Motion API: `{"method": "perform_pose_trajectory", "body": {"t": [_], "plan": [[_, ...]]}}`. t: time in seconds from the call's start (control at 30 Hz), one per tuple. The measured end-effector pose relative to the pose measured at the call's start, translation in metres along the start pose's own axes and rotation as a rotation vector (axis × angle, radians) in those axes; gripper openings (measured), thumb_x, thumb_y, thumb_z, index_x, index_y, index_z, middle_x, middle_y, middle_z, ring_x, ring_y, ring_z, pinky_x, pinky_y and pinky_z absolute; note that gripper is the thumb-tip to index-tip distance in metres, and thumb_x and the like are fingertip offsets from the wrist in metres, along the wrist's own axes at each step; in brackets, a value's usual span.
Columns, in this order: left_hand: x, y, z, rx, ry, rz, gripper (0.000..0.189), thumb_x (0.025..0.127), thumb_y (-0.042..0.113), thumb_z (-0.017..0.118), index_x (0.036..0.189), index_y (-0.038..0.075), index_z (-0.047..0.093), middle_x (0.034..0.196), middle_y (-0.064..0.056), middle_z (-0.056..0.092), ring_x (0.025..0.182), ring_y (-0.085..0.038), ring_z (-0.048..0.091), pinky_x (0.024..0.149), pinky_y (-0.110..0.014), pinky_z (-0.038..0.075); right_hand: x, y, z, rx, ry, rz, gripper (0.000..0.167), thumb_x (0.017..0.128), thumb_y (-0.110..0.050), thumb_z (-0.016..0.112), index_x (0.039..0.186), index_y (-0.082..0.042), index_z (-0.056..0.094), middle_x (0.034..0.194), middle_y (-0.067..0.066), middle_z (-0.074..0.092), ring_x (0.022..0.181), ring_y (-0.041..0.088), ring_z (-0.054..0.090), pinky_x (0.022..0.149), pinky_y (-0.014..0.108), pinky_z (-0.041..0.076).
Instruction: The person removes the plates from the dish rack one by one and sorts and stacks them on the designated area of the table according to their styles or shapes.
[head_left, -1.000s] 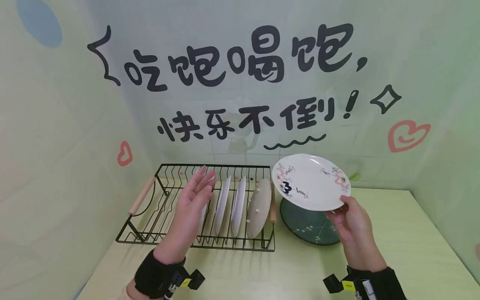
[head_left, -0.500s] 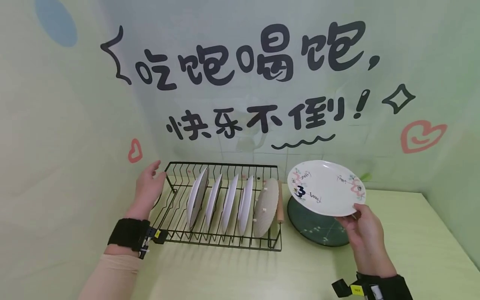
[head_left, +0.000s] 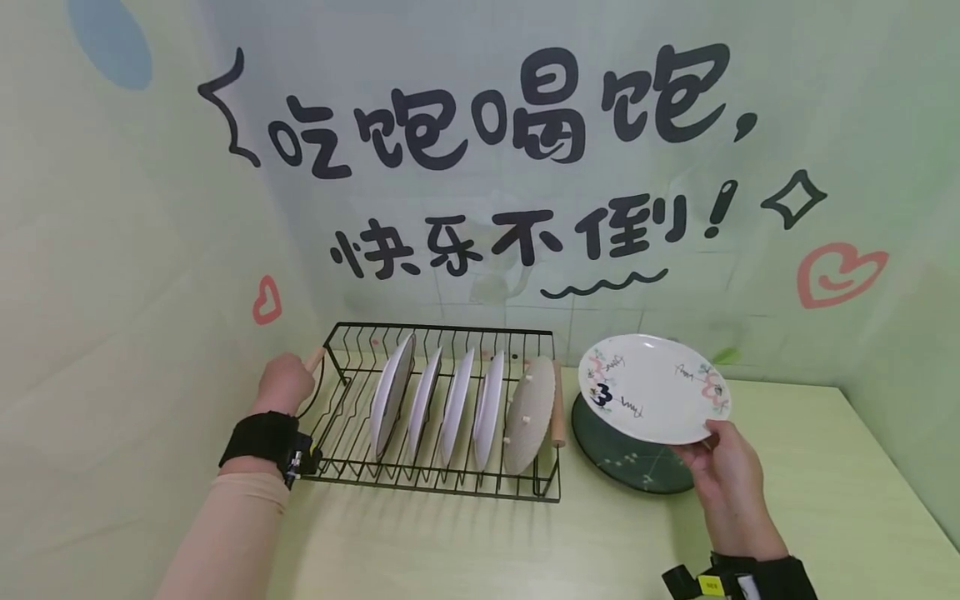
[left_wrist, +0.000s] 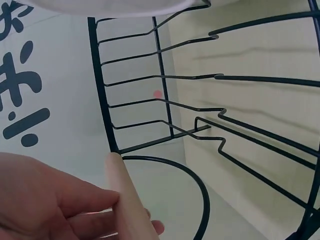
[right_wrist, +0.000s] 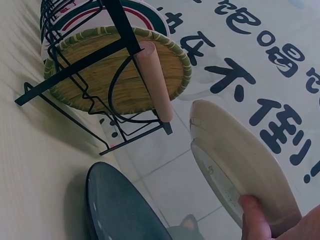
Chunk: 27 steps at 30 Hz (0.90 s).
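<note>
My left hand (head_left: pixel 285 383) grips the wooden handle (left_wrist: pixel 131 205) at the left end of a black wire dish rack (head_left: pixel 450 328). In the left wrist view the thumb and fingers close round that handle. On the right, my right hand (head_left: pixel 726 475) pinches the rim of a white plate (head_left: pixel 652 387) with pink flowers and dark writing. The plate is tilted with its face toward the head camera, raised over a dark green plate (head_left: pixel 626 467) on the table. Seen from the right wrist, its pale underside (right_wrist: pixel 235 160) and foot ring show, with fingers against it.
Several white plates (head_left: pixel 457 408) stand upright in the rack's slots. A round woven tray (right_wrist: pixel 110 75) stands at the rack's right end, beside a second wooden handle (right_wrist: pixel 155 82). The rack stands close to the back wall (head_left: pixel 480 192) with printed lettering.
My left hand has moved from over the rack, out to the left, and now holds the handle. My right hand has kept the plate, which is slightly lower.
</note>
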<state>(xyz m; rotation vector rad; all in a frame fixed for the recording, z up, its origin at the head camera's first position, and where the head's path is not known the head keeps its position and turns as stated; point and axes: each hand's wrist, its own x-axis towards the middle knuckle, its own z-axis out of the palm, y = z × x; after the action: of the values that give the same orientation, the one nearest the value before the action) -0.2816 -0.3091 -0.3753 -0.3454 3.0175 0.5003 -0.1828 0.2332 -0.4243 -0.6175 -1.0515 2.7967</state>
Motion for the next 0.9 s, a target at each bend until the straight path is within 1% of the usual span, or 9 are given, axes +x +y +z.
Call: {"method": "perform_pose_trajectory", "body": {"t": [0.07,0.1,0.2,0.33,0.47,0.57,0.7,0.8,0.9], "plan": [[-0.002,0.0,0.0,0.013,-0.004,0.002,0.026,0.086,-0.002,0.045,0.1,-0.02,0.057,0.097,-0.035,0.059,0.084,-0.043,0.06,0.064,-0.038,0.047,0.001,0.001,-0.002,0.004,0.01,0.014,0.049,0.102,-0.015,0.032,0.149,-0.018,0.021,0.112,0.0,0.049,0.089,0.012,0.061,0.073,0.031,0.056],[-0.002,0.0,0.0,0.001,-0.002,-0.004,0.023,0.086,-0.002,0.045,0.096,-0.019,0.058,0.093,-0.034,0.059,0.08,-0.04,0.06,0.06,-0.036,0.044,0.002,0.001,-0.003,0.009,0.014,0.022,0.048,0.102,-0.014,0.031,0.149,-0.018,0.021,0.111,0.0,0.05,0.088,0.011,0.061,0.072,0.031,0.056],[-0.004,0.001,0.001,-0.01,0.011,-0.009,0.021,0.088,-0.001,0.045,0.091,-0.017,0.058,0.089,-0.032,0.06,0.073,-0.036,0.059,0.057,-0.034,0.042,0.003,0.002,-0.005,0.003,0.007,0.043,0.05,0.102,-0.013,0.029,0.15,-0.018,0.019,0.108,-0.001,0.051,0.089,0.011,0.061,0.072,0.032,0.056],[-0.005,0.002,0.002,-0.018,0.037,-0.036,0.021,0.089,0.002,0.046,0.092,-0.016,0.058,0.089,-0.031,0.06,0.071,-0.031,0.057,0.056,-0.034,0.042,0.006,0.005,-0.009,-0.019,0.01,0.082,0.052,0.102,-0.014,0.027,0.152,-0.022,0.016,0.109,-0.002,0.05,0.091,0.009,0.06,0.075,0.032,0.056],[-0.005,0.003,0.003,-0.027,0.051,-0.047,0.021,0.089,0.002,0.047,0.091,-0.016,0.057,0.087,-0.029,0.06,0.069,-0.029,0.054,0.055,-0.033,0.041,0.01,0.008,-0.015,-0.034,0.026,0.134,0.053,0.101,-0.014,0.026,0.152,-0.024,0.013,0.103,-0.003,0.053,0.091,0.008,0.059,0.074,0.031,0.056],[-0.006,0.001,0.004,-0.027,0.058,-0.046,0.021,0.088,0.002,0.047,0.09,-0.016,0.057,0.085,-0.029,0.06,0.067,-0.029,0.054,0.054,-0.033,0.04,0.014,0.011,-0.019,-0.017,0.03,0.165,0.053,0.101,-0.012,0.026,0.151,-0.025,0.013,0.099,-0.003,0.056,0.091,0.007,0.06,0.073,0.032,0.056],[-0.005,-0.002,0.005,-0.008,0.061,-0.019,0.021,0.088,0.002,0.048,0.09,-0.016,0.058,0.084,-0.029,0.06,0.068,-0.031,0.056,0.053,-0.033,0.041,0.017,0.016,-0.025,-0.006,0.036,0.172,0.054,0.1,-0.012,0.025,0.151,-0.025,0.013,0.096,-0.004,0.057,0.09,0.007,0.06,0.074,0.033,0.056],[-0.004,-0.005,0.005,0.014,0.059,0.015,0.02,0.087,0.001,0.048,0.09,-0.016,0.059,0.085,-0.03,0.061,0.07,-0.033,0.058,0.053,-0.034,0.042,0.019,0.019,-0.029,-0.043,0.038,0.161,0.054,0.1,-0.012,0.025,0.151,-0.022,0.011,0.095,-0.005,0.057,0.091,0.005,0.06,0.077,0.032,0.055],[-0.004,-0.006,0.006,0.039,0.061,0.042,0.02,0.086,0.0,0.049,0.089,-0.017,0.06,0.085,-0.03,0.061,0.072,-0.036,0.06,0.054,-0.035,0.043,0.02,0.021,-0.031,-0.065,0.053,0.161,0.051,0.1,-0.012,0.026,0.149,-0.021,0.014,0.094,-0.005,0.056,0.09,0.005,0.059,0.078,0.031,0.055]]}}
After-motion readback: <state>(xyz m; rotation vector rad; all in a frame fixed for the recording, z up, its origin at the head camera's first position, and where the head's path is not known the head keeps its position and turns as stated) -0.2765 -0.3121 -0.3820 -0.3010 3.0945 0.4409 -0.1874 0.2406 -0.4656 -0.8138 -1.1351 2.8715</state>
